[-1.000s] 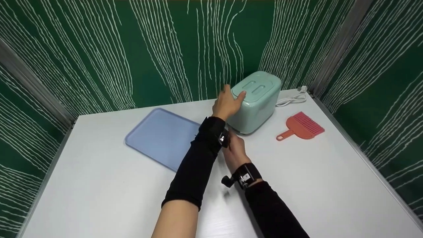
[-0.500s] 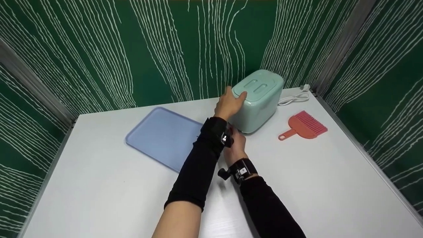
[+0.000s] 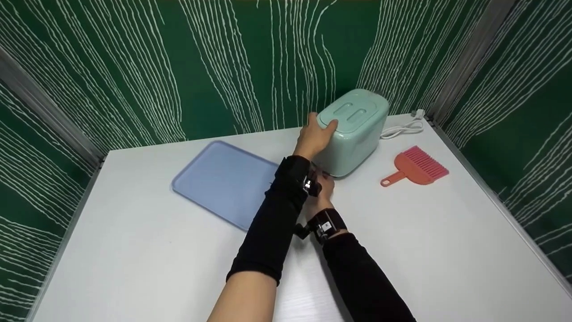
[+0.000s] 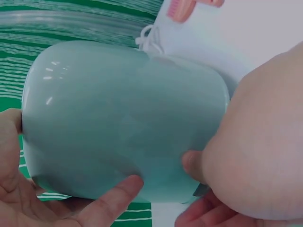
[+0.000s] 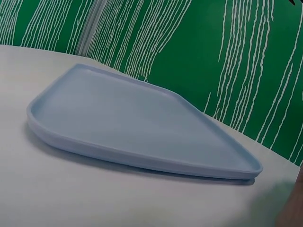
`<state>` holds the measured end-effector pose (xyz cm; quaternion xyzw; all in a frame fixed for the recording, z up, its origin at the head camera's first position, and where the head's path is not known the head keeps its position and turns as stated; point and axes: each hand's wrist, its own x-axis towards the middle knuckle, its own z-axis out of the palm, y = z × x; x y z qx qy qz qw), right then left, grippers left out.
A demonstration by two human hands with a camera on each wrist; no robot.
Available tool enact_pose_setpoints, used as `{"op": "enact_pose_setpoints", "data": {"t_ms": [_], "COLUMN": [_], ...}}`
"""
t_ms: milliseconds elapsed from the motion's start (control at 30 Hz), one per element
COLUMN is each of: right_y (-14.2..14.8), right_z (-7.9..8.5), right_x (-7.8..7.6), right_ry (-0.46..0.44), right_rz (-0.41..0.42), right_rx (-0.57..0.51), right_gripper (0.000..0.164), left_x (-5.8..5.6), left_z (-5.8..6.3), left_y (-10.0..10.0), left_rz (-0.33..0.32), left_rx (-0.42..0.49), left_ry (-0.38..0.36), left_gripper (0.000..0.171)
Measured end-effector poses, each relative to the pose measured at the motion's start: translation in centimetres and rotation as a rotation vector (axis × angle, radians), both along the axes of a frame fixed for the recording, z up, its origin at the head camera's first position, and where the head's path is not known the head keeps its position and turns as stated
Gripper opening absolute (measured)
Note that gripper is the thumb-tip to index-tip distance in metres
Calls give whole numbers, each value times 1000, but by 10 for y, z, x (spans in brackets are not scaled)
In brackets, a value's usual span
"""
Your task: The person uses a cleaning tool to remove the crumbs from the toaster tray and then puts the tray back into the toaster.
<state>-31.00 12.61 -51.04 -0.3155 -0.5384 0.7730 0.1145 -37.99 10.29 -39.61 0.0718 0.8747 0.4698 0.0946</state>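
Observation:
A mint-green toaster [image 3: 353,147] with two raised ovals on its top stands at the back of the table, near the wall. My left hand [image 3: 314,137] grips its near upper end, the thumb on the top edge. In the left wrist view, that hand's fingers [image 4: 116,198] spread along the toaster's glossy face. My right hand [image 3: 322,190] is low at the near bottom corner, partly behind the left wrist. Its thumb [image 4: 191,163] presses the face while its curled fingers [image 4: 206,213] are beside the lower edge, near a small dark piece [image 4: 201,190].
A pale blue tray [image 3: 223,179] lies left of the toaster, partly behind the left forearm. An orange-red hand brush [image 3: 413,167] lies to the right. A coiled white power cord [image 3: 402,129] sits behind the toaster by the back corner. Green walls enclose the white table [image 3: 134,250].
The whole scene shifts slightly up and right in the head view. The right hand has edged a little left and forward at the toaster's base. The left hand keeps its hold.

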Motion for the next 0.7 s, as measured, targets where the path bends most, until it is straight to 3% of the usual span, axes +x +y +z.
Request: {"op": "enact_pose_setpoints", "data": {"t_ms": [200, 367, 633, 700], "right_y": [0, 5, 3, 6], "right_z": [3, -8, -3, -14], "right_x": [2, -4, -1, -10], "right_ry": [-85, -153, -136, -152], "right_rz": [13, 56, 29, 24], "right_rx": [102, 209, 211, 254], "right_gripper": [48, 53, 51, 52], "left_x": [1, 0, -1, -1], "left_z": [3, 2, 1, 1], "left_y": [-1, 0, -1, -2], "left_rz": [-9, -9, -18, -21], "left_rx": [12, 24, 65, 71], "left_ry": [-33, -33, -31, -29], "left_gripper": [68, 67, 65, 65]}}
